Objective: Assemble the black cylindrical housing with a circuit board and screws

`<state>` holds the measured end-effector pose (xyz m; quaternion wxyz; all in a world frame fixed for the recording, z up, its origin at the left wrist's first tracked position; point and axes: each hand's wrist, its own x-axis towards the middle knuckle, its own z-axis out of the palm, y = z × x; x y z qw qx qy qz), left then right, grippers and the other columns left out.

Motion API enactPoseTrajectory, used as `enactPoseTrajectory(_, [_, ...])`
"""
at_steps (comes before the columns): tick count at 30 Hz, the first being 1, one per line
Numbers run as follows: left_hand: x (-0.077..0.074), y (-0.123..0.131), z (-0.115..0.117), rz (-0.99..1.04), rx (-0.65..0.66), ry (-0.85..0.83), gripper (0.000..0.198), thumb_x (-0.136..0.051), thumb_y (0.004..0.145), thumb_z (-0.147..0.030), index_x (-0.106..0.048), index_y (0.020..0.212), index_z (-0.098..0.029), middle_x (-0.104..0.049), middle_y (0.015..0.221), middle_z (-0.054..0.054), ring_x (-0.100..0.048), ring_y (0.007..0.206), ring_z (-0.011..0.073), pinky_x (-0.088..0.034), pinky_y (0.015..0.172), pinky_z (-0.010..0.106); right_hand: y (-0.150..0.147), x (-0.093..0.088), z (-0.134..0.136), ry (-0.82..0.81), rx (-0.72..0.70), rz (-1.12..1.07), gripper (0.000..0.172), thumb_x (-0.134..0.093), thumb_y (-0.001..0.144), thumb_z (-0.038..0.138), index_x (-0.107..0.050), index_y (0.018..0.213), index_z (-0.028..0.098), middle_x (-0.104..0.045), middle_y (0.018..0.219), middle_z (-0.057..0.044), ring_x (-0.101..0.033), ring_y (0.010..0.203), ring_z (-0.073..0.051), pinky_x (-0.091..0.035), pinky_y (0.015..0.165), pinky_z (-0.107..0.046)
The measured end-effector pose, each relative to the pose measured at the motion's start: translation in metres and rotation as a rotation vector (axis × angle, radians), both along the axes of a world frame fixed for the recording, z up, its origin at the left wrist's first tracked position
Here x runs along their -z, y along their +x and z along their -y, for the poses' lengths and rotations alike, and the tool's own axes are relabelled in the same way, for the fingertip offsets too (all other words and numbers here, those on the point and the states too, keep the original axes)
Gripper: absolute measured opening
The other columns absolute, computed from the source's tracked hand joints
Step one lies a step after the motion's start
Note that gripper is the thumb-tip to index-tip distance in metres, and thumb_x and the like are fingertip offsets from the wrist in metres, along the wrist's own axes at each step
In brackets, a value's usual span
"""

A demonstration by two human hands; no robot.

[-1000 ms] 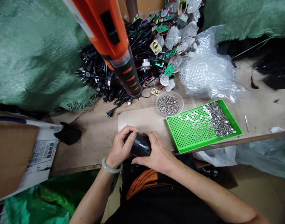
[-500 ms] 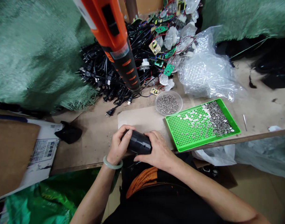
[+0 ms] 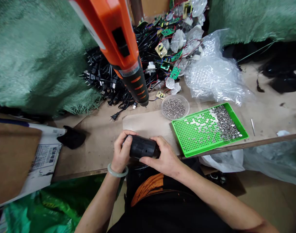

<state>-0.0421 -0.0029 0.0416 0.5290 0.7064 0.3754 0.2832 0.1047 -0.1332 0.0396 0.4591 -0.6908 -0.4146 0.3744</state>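
A black cylindrical housing is held at the worktop edge, clasped by the left hand and right hand; above the grip the orange electric screwdriver hangs untouched, and screws lie unpicked in the green tray to its right.

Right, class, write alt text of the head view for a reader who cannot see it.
The left hand and right hand hold a black cylinder at the table edge. A green tray of screws lies to its right; an orange screwdriver hangs above.
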Motion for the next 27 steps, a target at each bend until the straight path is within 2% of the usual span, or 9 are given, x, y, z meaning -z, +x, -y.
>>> enactPoseTrajectory(4, [0.003,0.003,0.004,-0.019,-0.044,-0.014,0.043,-0.052,0.101,-0.058,-0.069,0.095,-0.019,-0.073,0.092,0.005,-0.067,0.087,0.0204,-0.051,0.081,0.031,0.0,0.003,0.0,-0.015,-0.002,-0.011,0.063,-0.091,0.072,0.042,-0.058,0.12,0.018,-0.066,0.112,-0.01,-0.066,0.105,-0.028,-0.056,0.095,-0.047])
enactPoseTrajectory(8, [0.004,0.004,0.006,-0.047,-0.09,-0.01,0.046,-0.051,0.099,-0.062,-0.068,0.092,-0.019,-0.072,0.093,0.005,-0.066,0.088,0.0209,-0.051,0.082,0.032,0.001,0.006,0.0,-0.006,-0.037,-0.015,0.065,-0.086,0.079,0.043,-0.054,0.13,0.018,-0.065,0.122,-0.013,-0.064,0.115,-0.03,-0.053,0.102,-0.05])
enactPoseTrajectory(13, [0.004,-0.001,0.008,-0.045,-0.131,-0.077,0.046,-0.047,0.102,-0.062,-0.066,0.101,-0.02,-0.071,0.101,0.007,-0.067,0.096,0.0221,-0.052,0.088,0.034,0.003,0.003,-0.003,0.014,-0.068,0.001,0.068,-0.081,0.084,0.047,-0.049,0.136,0.018,-0.061,0.128,-0.016,-0.062,0.12,-0.032,-0.052,0.104,-0.054])
enactPoseTrajectory(17, [0.001,-0.006,0.009,-0.051,-0.068,-0.136,0.056,-0.034,0.104,-0.066,-0.065,0.109,-0.02,-0.072,0.108,0.01,-0.068,0.098,0.0234,-0.054,0.089,0.035,0.004,0.003,-0.003,0.074,-0.044,0.007,0.059,-0.08,0.085,0.048,-0.053,0.13,0.021,-0.064,0.122,-0.013,-0.064,0.115,-0.031,-0.053,0.101,-0.052])
enactPoseTrajectory(20, [-0.002,-0.001,0.009,-0.068,-0.125,-0.105,0.056,-0.035,0.105,-0.064,-0.067,0.1,-0.019,-0.072,0.099,0.008,-0.068,0.091,0.0221,-0.053,0.086,0.034,0.005,0.005,-0.002,0.085,-0.037,-0.009,0.056,-0.079,0.084,0.05,-0.056,0.125,0.02,-0.066,0.116,-0.012,-0.066,0.109,-0.03,-0.054,0.098,-0.05])
enactPoseTrajectory(24, [-0.002,0.012,-0.001,-0.148,-0.132,-0.094,0.063,-0.036,0.101,-0.071,-0.07,0.093,-0.018,-0.072,0.094,0.008,-0.067,0.092,0.0234,-0.052,0.086,0.034,0.015,0.005,-0.011,-0.004,0.009,-0.086,0.055,-0.075,0.084,0.055,-0.061,0.122,0.017,-0.07,0.111,-0.011,-0.067,0.103,-0.028,-0.055,0.092,-0.046])
enactPoseTrajectory(27, [0.0,0.017,-0.017,-0.138,-0.058,-0.181,0.067,-0.039,0.098,-0.077,-0.07,0.111,-0.018,-0.072,0.104,0.009,-0.067,0.096,0.0239,-0.053,0.085,0.034,0.029,0.0,-0.028,-0.125,0.01,-0.237,0.052,-0.068,0.087,0.065,-0.069,0.108,0.017,-0.073,0.096,-0.008,-0.068,0.091,-0.025,-0.056,0.081,-0.039])
